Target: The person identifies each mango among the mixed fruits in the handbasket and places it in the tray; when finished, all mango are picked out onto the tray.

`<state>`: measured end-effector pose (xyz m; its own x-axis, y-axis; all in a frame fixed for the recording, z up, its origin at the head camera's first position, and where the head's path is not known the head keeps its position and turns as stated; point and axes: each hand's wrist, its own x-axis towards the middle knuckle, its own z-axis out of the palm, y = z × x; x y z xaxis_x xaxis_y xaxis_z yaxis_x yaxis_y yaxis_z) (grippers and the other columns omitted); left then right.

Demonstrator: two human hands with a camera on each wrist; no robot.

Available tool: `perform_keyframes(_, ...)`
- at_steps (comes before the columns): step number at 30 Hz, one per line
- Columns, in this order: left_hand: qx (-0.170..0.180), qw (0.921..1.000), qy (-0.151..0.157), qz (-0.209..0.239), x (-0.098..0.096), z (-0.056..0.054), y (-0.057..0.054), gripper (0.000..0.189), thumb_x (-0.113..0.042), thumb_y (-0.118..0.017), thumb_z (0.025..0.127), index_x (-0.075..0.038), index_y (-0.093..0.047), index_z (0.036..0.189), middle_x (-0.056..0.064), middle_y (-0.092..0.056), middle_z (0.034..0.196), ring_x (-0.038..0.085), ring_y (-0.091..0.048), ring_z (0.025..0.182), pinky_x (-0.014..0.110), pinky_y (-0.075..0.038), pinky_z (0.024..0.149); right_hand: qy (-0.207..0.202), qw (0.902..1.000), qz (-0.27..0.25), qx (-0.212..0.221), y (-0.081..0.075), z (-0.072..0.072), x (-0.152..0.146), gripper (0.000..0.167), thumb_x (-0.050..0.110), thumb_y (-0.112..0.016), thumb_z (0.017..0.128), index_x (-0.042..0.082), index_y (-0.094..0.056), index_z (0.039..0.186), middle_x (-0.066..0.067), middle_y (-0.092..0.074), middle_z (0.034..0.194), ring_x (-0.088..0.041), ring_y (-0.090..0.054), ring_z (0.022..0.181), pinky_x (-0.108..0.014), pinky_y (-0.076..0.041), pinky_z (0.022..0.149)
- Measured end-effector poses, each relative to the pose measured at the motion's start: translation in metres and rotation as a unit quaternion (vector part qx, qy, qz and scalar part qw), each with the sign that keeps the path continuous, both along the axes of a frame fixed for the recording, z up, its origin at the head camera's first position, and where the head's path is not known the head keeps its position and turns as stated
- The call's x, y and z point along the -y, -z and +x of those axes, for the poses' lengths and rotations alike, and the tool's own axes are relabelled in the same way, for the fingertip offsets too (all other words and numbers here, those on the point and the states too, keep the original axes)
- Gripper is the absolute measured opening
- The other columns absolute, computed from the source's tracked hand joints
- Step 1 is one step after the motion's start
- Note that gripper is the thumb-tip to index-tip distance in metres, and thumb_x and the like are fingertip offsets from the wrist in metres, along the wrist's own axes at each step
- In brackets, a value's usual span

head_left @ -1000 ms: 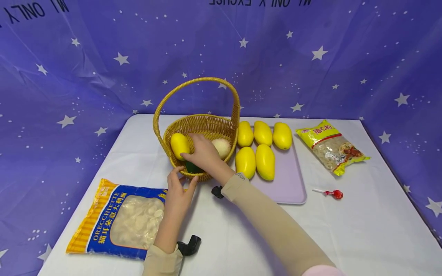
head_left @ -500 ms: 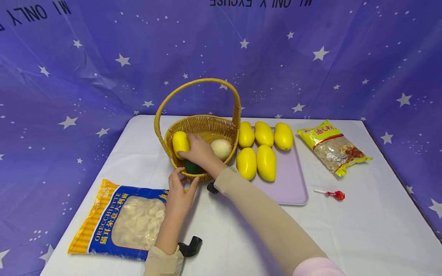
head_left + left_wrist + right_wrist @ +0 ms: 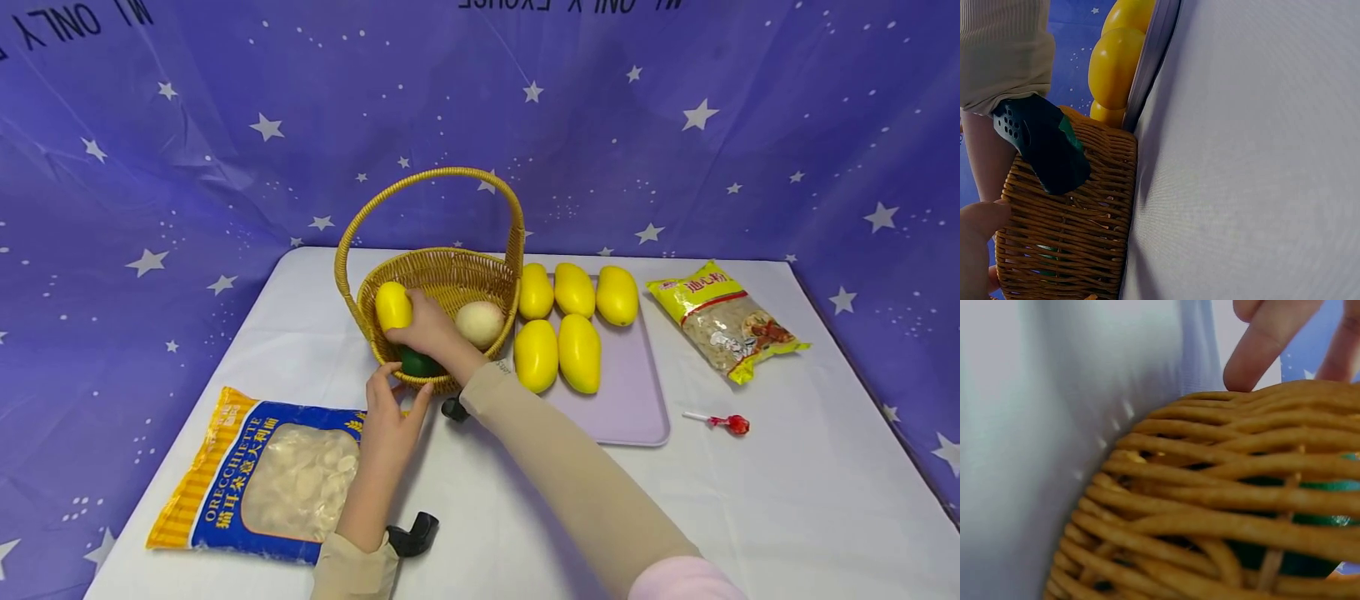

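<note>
In the head view, my right hand (image 3: 431, 327) reaches into a woven basket (image 3: 450, 265) and holds a yellow mango (image 3: 393, 306) at its left side, the mango's end pointing up. Below that mango lies a dark green rounded thing (image 3: 418, 363), partly hidden; its kind is unclear. A pale, round, peach-like fruit (image 3: 480, 324) sits at the basket's right. My left hand (image 3: 388, 417) grips the front rim of the basket, with the thumb and fingers spread along it. The left wrist view shows the thumb (image 3: 985, 219) against the wicker rim.
A lilac tray (image 3: 630, 392) with several mangoes (image 3: 579, 353) stands right of the basket. Farther right lie a yellow pasta bag (image 3: 723, 321) and a red lollipop (image 3: 737, 424). An orecchiette bag (image 3: 300, 483) lies left of my left forearm. The basket's tall handle (image 3: 435, 173) arches above.
My right hand has shifted slightly left, and the mango it holds has tilted more upright. More of the dark green thing shows. My left hand stays at the rim.
</note>
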<state>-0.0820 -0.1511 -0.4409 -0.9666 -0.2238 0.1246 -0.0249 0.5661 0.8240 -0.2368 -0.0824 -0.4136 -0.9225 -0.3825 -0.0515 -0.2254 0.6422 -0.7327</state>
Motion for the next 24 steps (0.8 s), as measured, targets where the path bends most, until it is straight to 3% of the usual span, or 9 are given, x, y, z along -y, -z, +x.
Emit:
perform_keyframes(8,0.003,1.0000,-0.002,-0.004,0.001,0.000,0.000,0.061,-0.048,-0.058,0.094,-0.014,-0.030,0.136,0.016,-0.033,0.139,0.031,-0.056,0.116,0.047,-0.049,0.083,0.026,0.9959,-0.072,0.048,-0.003,-0.002,-0.004,0.075,0.026,-0.072,0.083,0.008,-0.035,0.146,-0.012,-0.054,0.128,-0.022,-0.057,0.099,-0.036,-0.049,0.083)
perform_keyframes(17,0.005,1.0000,0.000,0.000,0.001,0.000,0.001,0.062,-0.048,-0.058,0.094,-0.014,-0.029,0.137,0.016,-0.031,0.140,0.032,-0.056,0.116,0.048,-0.049,0.085,0.055,0.9883,-0.137,0.039,-0.002,-0.005,-0.009,0.069,0.022,-0.071,0.083,0.008,-0.040,0.142,-0.011,-0.055,0.121,-0.019,-0.057,0.094,-0.031,-0.050,0.077)
perform_keyframes(24,0.005,1.0000,0.000,0.003,0.000,0.001,-0.001,0.061,-0.046,-0.059,0.094,-0.015,-0.030,0.138,0.016,-0.032,0.140,0.034,-0.056,0.116,0.049,-0.048,0.088,0.053,0.9701,-0.223,0.080,-0.011,-0.001,-0.018,0.069,0.013,-0.070,0.083,0.008,-0.038,0.143,-0.015,-0.050,0.125,-0.025,-0.066,0.078,-0.031,-0.055,0.065)
